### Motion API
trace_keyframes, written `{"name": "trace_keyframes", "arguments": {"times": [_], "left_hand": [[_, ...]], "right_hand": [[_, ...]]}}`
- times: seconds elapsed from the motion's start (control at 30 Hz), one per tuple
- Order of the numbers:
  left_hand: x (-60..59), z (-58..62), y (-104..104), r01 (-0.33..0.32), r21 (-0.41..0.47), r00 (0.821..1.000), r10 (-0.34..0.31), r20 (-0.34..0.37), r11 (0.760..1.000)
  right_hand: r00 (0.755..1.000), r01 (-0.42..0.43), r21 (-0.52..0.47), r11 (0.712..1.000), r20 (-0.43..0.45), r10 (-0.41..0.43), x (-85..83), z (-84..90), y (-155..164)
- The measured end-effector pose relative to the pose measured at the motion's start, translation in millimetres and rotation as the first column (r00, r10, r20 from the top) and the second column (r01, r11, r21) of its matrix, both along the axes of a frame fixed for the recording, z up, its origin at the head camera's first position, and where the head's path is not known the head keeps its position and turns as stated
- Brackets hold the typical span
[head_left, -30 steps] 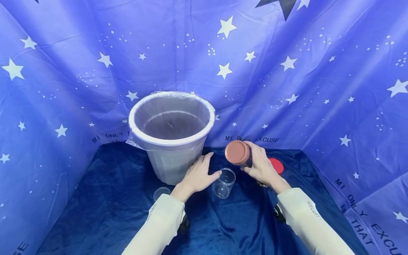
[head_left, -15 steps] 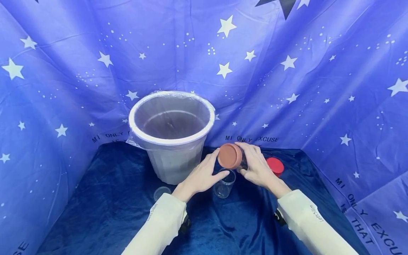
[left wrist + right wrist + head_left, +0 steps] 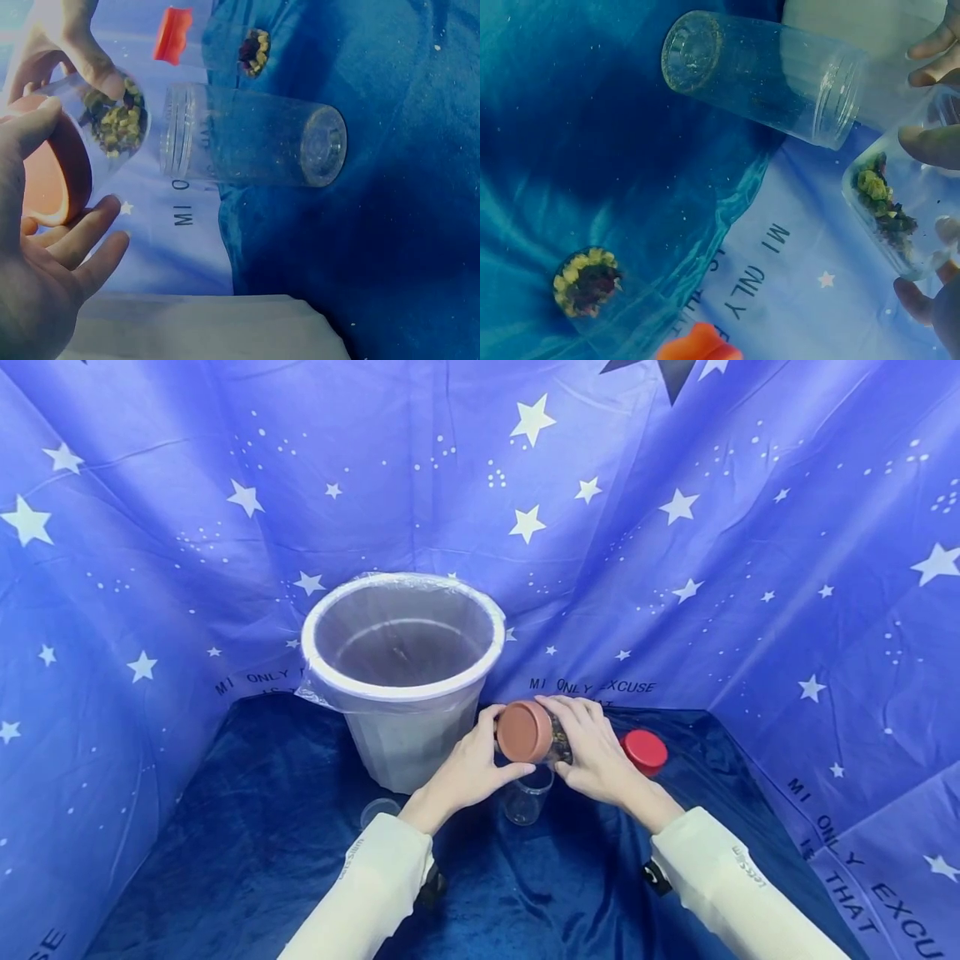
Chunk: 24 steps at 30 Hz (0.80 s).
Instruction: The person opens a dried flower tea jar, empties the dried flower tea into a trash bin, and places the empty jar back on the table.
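My right hand [image 3: 596, 752] grips a tilted clear jar [image 3: 560, 745] with a brown lid [image 3: 522, 732]. Yellow and dark dried pieces [image 3: 120, 124] lie at the jar's bottom. My left hand [image 3: 467, 770] holds the lid, thumb and fingers on its rim; the lid is on the jar's end or right against it, I cannot tell which. Just below both hands an open clear jar [image 3: 525, 806] stands upright on the cloth, and both wrist views show nothing inside it except faint specks. To the right of my right hand is another jar with a red lid [image 3: 645, 750] and dried pieces [image 3: 587, 283] at its bottom.
A grey bin [image 3: 405, 747] lined with a clear bag stands behind and left of the hands, close to my left hand. A clear round disc, perhaps a lid [image 3: 380, 812], lies by the left wrist. Blue cloth [image 3: 262, 860] covers the table; a starry curtain [image 3: 420, 485] surrounds it.
My right hand has brought the brown-lidded jar leftward, over the open jar. My left hand has gone from beside the bin to holding the lid. The red lid shows more fully.
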State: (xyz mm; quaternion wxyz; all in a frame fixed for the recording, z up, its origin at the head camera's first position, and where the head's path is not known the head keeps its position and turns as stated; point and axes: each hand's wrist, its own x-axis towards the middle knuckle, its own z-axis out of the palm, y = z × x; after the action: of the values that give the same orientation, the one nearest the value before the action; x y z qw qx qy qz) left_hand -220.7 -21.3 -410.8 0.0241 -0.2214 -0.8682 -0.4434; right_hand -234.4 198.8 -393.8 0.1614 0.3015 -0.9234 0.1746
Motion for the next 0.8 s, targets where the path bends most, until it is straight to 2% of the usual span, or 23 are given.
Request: {"name": "trace_keyframes", "arguments": {"times": [0.27, 0.47, 0.57, 0.67, 0.8], "left_hand": [[2.4, -1.2, -5.7, 0.023, -0.028, 0.998, -0.024, -0.052, 0.999], [3.2, -0.6, -11.1, 0.045, -0.018, 0.995, -0.046, -0.093, 0.999], [3.3, -1.8, -14.4, 0.068, -0.017, 0.985, -0.069, -0.155, 0.998], [3.9, -2.9, -17.3, 0.093, -0.035, 0.969, -0.098, -0.226, 0.995], [6.1, -3.5, -19.5, 0.107, -0.075, 0.956, -0.123, -0.267, 0.991]], "right_hand": [[0.999, -0.024, 0.076, 0.997, -0.019, 0.026, 6.0, 4.6, -2.7], [1.0, -0.021, 0.076, 0.997, -0.02, 0.023, 7.0, 7.1, -5.6], [0.999, -0.034, 0.085, 0.996, -0.032, 0.037, 6.7, 9.2, -8.4], [0.998, -0.047, 0.109, 0.993, -0.046, 0.053, 7.5, 12.7, -11.9], [0.997, -0.056, 0.141, 0.988, -0.043, 0.062, 10.8, 15.6, -15.4]]}}
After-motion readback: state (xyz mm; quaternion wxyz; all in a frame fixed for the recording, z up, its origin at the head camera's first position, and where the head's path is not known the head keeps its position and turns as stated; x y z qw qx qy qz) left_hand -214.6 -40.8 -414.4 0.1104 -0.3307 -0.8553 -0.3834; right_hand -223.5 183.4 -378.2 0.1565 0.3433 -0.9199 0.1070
